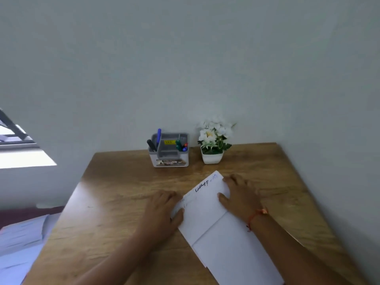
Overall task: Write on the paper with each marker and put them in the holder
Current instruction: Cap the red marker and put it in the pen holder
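One wooden table (115, 202) stands against the wall, and all the task's things are on it. Near its far edge, about midway along, is a single grey-and-white holder (171, 163) with several compartments. I count five markers in it. Two stand in the left compartment: a black marker (151, 145) leaning left and a blue marker (158, 135) that is more upright. The other three are bunched in the right compartment, with only their ends showing: a green marker (178, 143), a red marker (186, 144) and a second blue one (184, 149). No marker lies loose on the surface.

Just to the right of the holder, also by the far edge, is one small white pot (212, 158) of white flowers.

The paper (207, 204) lies at an angle on the near right part of the table and runs down to the near edge. A straight line crosses it, though whether that is a fold or a second sheet I cannot tell. A black scribble (201, 186) sits near its far corner, with fainter marks beside it and by its left edge.

Both hands are at the paper. The right hand (240, 196) lies flat, fingers straight, on its right edge, with one red thread bracelet (258, 214) at the wrist. The left hand (162, 212) is at the left edge with its thumb against the sheet; whether it pinches the paper or merely rests there is too blurred to say.
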A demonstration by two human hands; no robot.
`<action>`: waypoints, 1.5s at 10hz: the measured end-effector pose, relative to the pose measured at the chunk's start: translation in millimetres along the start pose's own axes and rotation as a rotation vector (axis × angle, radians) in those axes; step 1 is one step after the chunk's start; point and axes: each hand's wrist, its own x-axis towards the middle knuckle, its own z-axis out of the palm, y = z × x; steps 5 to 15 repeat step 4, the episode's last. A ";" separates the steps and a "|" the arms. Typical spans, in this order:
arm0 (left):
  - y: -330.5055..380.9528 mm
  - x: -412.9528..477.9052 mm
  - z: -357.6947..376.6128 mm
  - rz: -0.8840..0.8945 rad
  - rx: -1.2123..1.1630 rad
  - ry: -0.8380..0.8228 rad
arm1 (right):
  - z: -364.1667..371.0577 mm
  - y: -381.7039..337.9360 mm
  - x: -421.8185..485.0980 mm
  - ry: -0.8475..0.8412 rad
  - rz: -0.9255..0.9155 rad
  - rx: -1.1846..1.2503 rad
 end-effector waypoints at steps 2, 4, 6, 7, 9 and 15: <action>19.7 2.6 -18.6 -0.044 0.052 -0.106 | -18.3 -4.0 -9.9 -0.064 0.018 0.033; 36.1 30.8 -64.3 0.053 0.129 0.091 | -56.6 -13.9 -18.2 0.330 -0.153 -0.038; 36.1 30.8 -64.3 0.053 0.129 0.091 | -56.6 -13.9 -18.2 0.330 -0.153 -0.038; 36.1 30.8 -64.3 0.053 0.129 0.091 | -56.6 -13.9 -18.2 0.330 -0.153 -0.038; 36.1 30.8 -64.3 0.053 0.129 0.091 | -56.6 -13.9 -18.2 0.330 -0.153 -0.038; 36.1 30.8 -64.3 0.053 0.129 0.091 | -56.6 -13.9 -18.2 0.330 -0.153 -0.038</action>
